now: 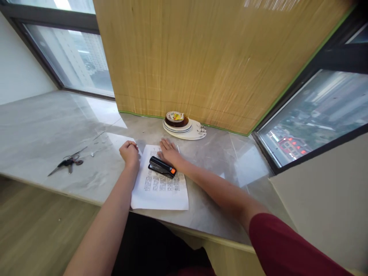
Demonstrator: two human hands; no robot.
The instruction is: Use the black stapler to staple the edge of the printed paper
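A printed sheet of paper (159, 188) lies on the grey marble sill (51, 130). A black stapler (161, 167) with an orange end rests on the sheet. My right hand (169, 151) lies flat with fingers stretched out on the sheet's far edge, just behind the stapler. My left hand (130, 152) is curled into a loose fist at the sheet's upper left corner, and what it holds, if anything, is hidden. A second white sheet (119, 141) lies just left of that hand.
A bunch of keys (67, 163) lies on the sill to the left. A stack of plates (185, 128) with a small lidded container on top stands against a bamboo blind (201, 57). Windows flank the blind. The sill's front edge runs below the paper.
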